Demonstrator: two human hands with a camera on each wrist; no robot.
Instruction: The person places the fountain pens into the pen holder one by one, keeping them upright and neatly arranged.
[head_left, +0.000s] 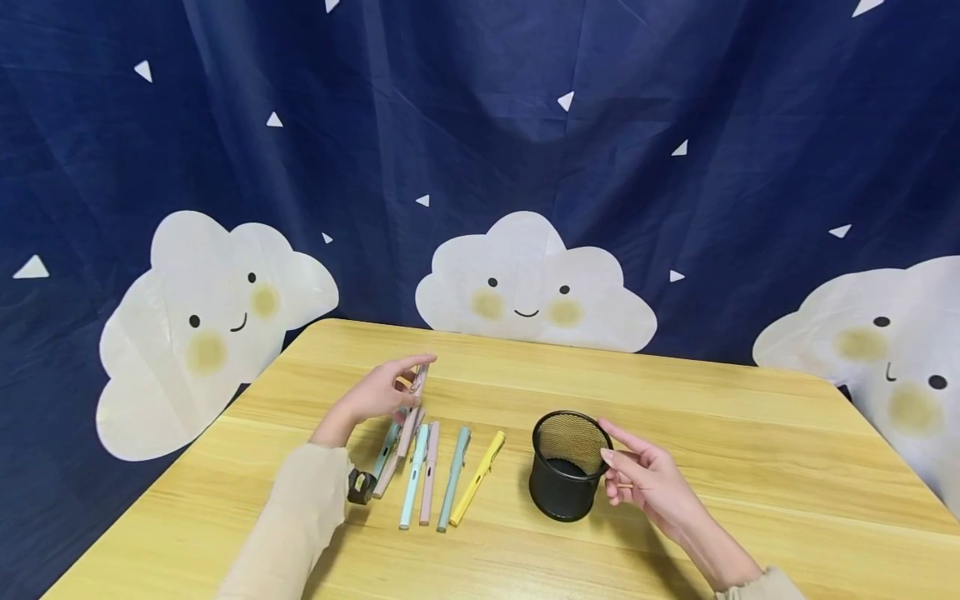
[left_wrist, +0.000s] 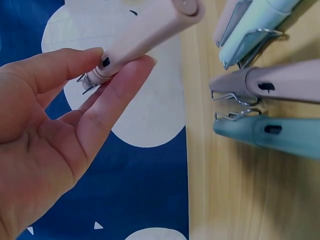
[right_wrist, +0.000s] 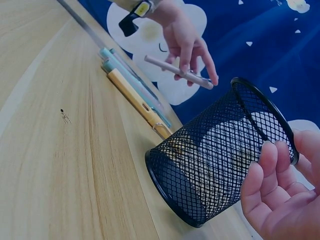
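My left hand point(head_left: 375, 393) pinches a pale pink pen point(left_wrist: 145, 35) between thumb and fingers. The right wrist view shows that pen raised above the table, apart from the others. Below it on the table lie a dark teal pen point(left_wrist: 280, 132) and a mauve pen point(left_wrist: 290, 82). To their right are a mint pen point(head_left: 414, 483), a pink pen point(head_left: 429, 483), a grey-teal pen point(head_left: 453, 479) and a yellow pen point(head_left: 477, 479). My right hand point(head_left: 652, 483) holds the rim of a black mesh pen cup point(right_wrist: 200, 160), which stands upright on the table.
The light wooden table point(head_left: 720, 433) has rounded far corners. Behind its far edge hangs a dark blue curtain point(head_left: 480, 125) with smiling white clouds and small white triangles. A black strap device point(head_left: 362, 486) sits on my left wrist.
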